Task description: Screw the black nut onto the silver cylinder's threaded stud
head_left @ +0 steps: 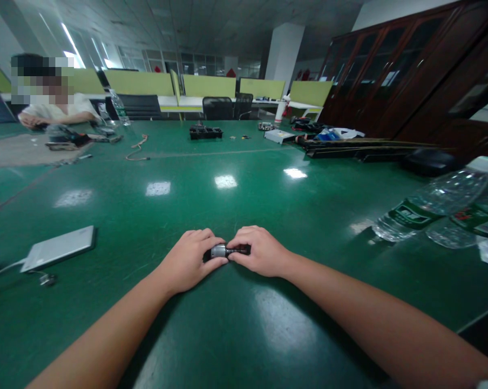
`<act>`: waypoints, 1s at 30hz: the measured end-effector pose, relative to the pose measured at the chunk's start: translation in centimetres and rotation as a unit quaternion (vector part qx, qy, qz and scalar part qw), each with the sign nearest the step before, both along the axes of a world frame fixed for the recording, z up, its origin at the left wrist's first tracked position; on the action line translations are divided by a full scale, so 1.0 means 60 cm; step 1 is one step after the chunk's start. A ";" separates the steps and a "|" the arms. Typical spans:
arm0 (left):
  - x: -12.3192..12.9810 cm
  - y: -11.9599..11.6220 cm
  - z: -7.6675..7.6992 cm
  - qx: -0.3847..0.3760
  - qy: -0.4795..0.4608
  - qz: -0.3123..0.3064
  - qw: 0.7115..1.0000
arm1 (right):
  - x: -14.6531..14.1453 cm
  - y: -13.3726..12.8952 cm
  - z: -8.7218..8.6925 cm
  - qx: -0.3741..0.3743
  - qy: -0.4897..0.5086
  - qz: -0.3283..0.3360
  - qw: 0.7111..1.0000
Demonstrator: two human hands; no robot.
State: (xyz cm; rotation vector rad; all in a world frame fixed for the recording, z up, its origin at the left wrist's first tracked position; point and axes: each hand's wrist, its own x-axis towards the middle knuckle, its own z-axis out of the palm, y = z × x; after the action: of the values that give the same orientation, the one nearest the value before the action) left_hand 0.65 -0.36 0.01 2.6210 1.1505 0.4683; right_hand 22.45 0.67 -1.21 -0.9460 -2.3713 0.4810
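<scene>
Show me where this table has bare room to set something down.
Two bare patches of green tabletop: ahead of the left hand and right hand, short of the black tray; and between the left hand and the flat silver device. Crowded: the right side, with plastic bottles, and the far right, with long black strips.

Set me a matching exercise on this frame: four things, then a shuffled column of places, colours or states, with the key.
1. Slab
2. Cabinet
3. Part
4. Bottles

A. Between the left hand and right hand
B. Clear and green, at right
C. Dark reddish brown, back right
D. Flat, at left, cable at one end

Pairs: 1-D, 2-C, 3-A, 4-B
</scene>
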 end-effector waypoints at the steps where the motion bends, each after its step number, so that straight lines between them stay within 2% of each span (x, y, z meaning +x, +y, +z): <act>1: 0.000 0.000 0.000 -0.001 0.001 0.000 1.000 | 0.000 0.000 0.000 -0.001 -0.001 0.001 1.000; 30: 0.000 0.000 0.000 0.002 -0.005 0.011 1.000 | 0.012 0.001 0.009 -0.021 -0.026 -0.019 0.999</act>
State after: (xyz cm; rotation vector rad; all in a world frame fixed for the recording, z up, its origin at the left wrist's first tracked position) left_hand 0.66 -0.38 -0.01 2.6083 1.1775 0.4878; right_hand 23.16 0.72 -0.68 -1.0323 -2.3941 0.4987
